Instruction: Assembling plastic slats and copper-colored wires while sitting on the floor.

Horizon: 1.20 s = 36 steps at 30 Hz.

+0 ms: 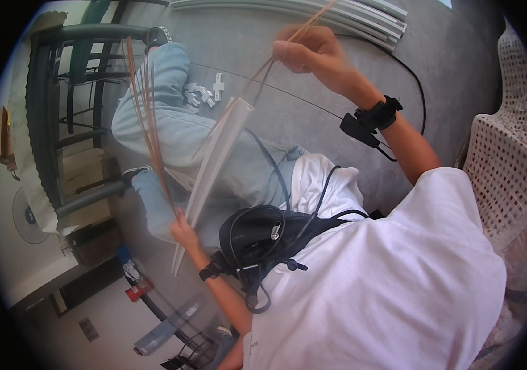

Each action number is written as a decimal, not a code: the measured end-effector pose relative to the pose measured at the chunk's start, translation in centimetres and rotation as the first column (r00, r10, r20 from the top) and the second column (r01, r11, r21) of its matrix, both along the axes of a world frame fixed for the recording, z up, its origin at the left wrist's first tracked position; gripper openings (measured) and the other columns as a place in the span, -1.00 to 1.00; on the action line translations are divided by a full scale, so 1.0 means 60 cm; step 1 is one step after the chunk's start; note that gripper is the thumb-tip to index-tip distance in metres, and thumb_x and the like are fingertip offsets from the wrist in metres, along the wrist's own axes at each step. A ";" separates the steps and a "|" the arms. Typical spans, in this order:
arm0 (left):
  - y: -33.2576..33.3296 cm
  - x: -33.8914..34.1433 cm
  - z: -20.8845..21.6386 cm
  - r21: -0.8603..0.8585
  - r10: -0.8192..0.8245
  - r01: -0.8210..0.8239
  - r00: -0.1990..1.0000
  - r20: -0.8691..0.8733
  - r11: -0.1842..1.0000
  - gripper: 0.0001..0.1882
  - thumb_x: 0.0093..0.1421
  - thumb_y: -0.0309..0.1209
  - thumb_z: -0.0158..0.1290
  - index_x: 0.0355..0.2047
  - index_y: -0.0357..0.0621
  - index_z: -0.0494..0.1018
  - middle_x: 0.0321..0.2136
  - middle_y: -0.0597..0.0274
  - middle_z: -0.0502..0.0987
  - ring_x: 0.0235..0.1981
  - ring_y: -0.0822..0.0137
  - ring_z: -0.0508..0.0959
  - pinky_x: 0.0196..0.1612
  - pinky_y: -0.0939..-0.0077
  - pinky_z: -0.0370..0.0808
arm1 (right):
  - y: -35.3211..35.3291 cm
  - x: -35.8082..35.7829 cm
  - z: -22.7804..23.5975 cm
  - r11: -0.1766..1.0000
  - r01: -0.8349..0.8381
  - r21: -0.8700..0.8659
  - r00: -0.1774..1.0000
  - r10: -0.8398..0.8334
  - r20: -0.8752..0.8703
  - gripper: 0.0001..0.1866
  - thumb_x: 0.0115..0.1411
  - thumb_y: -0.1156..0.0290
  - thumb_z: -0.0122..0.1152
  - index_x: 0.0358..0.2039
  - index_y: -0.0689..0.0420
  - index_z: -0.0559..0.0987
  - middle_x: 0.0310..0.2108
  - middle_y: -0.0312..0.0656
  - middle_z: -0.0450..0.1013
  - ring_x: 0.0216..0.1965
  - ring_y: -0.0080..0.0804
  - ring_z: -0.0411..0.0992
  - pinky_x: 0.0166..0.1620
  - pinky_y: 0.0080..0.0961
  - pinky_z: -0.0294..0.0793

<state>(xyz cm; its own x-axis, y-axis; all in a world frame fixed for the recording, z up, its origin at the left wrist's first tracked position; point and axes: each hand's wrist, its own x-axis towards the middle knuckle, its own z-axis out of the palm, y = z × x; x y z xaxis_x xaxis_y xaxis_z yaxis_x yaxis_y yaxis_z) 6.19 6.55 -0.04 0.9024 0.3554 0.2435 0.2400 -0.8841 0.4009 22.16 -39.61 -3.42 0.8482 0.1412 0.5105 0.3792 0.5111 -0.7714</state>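
My left hand [183, 229] is closed around a bundle of thin copper-coloured strips [152, 139], whose free ends fan out away from me. A long white channel rail [215, 163] slants across my lap, its lower part right beside that hand. Farther off, my raised right hand [314, 57] pinches other copper-coloured strips [316, 18]. These run from the rail's far end up through my fingers and past the frame's top edge. Whether the rail itself is gripped by my left hand, I cannot tell.
Several small white connectors [205, 94] lie on the grey floor beyond my legs. More white rails [362, 18] are stacked at the far side. A dark metal frame [81, 139] stands to the left, a perforated white chair [510, 148] to the right. Black cables hang around my waist bag [248, 237].
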 end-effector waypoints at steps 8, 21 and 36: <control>0.010 0.002 0.002 0.026 0.032 -0.030 0.997 -0.064 0.999 -0.43 0.27 -0.11 -0.09 -0.65 -0.45 0.34 -0.79 0.16 0.26 -0.70 0.32 0.19 -0.55 0.28 0.17 | 0.079 -0.025 -0.009 0.996 -0.076 -0.055 0.997 0.077 0.012 -0.70 0.23 0.16 0.14 -0.39 0.17 0.59 -0.57 -0.40 0.40 -0.54 -0.71 0.31 -0.51 -0.73 0.25; 0.016 0.002 -0.009 0.021 0.040 -0.040 0.999 -0.034 0.999 -0.41 0.27 -0.08 -0.08 -0.66 -0.44 0.32 -0.79 0.15 0.25 -0.69 0.30 0.19 -0.54 0.27 0.18 | -0.038 0.036 -0.001 0.980 0.004 0.199 0.996 0.015 -0.092 -0.57 0.38 0.14 -0.16 -0.50 0.18 0.46 -0.69 -0.42 0.21 -0.68 -0.73 0.05 -0.61 -0.71 0.03; 0.007 -0.003 -0.005 -0.014 -0.003 0.003 1.000 0.004 1.000 -0.43 0.27 -0.11 -0.08 -0.65 -0.45 0.30 -0.79 0.11 0.26 -0.68 0.31 0.20 -0.54 0.29 0.19 | -0.157 0.052 0.025 0.753 0.201 0.626 0.979 -0.133 -0.154 -0.66 0.33 0.15 -0.03 -0.50 0.10 0.42 -0.70 -0.41 0.25 -0.70 -0.72 0.15 -0.64 -0.72 0.09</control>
